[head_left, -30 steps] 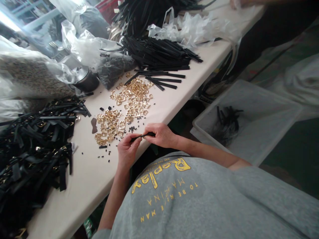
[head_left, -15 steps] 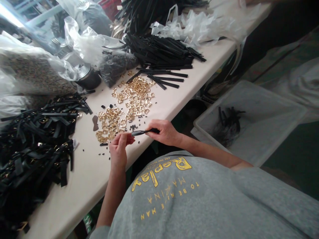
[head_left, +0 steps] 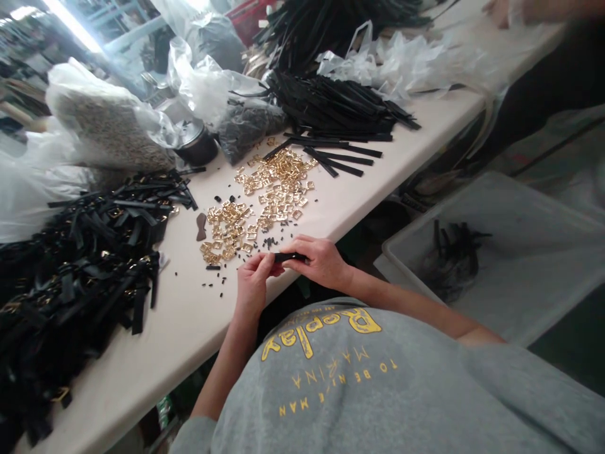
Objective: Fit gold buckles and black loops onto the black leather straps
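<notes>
A short black strap [head_left: 289, 256] is stretched between my two hands just over the table's front edge. My left hand [head_left: 256, 271] pinches its left end, and my right hand [head_left: 320, 260] grips the other end with thumb and fingers. Beyond them on the white table lie gold buckles [head_left: 231, 227] in two loose heaps. Small black bits [head_left: 270, 242] are scattered between the heaps and my hands. A brown bow-shaped piece [head_left: 201, 227] rests left of the buckles. Whether a buckle sits on the held strap is hidden by my fingers.
Black straps with buckles [head_left: 108, 252] are piled on the left. Loose black strips [head_left: 340, 107] lie at the back, near a dark can [head_left: 196, 145] and plastic bags [head_left: 108, 113]. A pale bin [head_left: 510, 252] stands right, below the table. Another person's hand [head_left: 498, 12] shows top right.
My hands have come closer together along the strap, so less of it shows. The whole view has shifted, moving the table's contents to the right in the picture.
</notes>
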A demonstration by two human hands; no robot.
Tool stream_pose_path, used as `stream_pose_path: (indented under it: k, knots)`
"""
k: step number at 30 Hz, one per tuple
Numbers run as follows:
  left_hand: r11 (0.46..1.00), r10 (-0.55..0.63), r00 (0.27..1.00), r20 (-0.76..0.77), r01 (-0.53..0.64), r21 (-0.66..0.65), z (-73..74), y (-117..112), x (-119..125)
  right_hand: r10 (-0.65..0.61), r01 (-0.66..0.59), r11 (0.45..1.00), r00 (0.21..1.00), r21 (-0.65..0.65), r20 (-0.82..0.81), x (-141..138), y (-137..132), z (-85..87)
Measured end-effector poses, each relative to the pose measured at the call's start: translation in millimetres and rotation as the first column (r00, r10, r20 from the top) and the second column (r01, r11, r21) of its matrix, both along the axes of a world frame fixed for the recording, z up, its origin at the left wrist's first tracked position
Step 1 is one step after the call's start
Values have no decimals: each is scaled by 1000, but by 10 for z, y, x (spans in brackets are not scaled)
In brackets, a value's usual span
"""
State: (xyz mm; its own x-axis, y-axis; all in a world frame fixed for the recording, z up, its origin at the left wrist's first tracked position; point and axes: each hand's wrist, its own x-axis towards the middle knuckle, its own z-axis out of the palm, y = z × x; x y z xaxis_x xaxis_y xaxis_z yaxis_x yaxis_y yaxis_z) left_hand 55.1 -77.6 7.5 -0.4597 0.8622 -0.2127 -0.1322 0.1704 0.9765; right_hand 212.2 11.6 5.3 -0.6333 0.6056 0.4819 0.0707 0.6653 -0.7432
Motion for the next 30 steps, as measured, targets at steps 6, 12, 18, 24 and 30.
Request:
stream_pose_path:
  k: [6, 12, 18, 24, 30]
  knots:
    - [1000, -29, 1000, -2, 29, 5, -45, -6, -15, -9, 9, 1000, 999, 21, 42, -16, 27, -46]
    - [999, -51, 998, -33, 51, -5, -32, -25, -15, -4, -4, 996, 997, 92, 78, -32, 21, -78]
    - [998, -56, 998, -37, 56, 17, -14, -47, -28, 51, -50, 999, 995, -20, 80, -41, 29, -64]
    - [997, -49, 992, -114, 56, 54, 84, -82, -53, 301, -209, 902, 932, -378, 201, -19, 44, 68]
    - [999, 3, 990, 144, -10, 46, 86, -46, -94, 553, -405, 384, 821, -830, -144, 50, 77, 103]
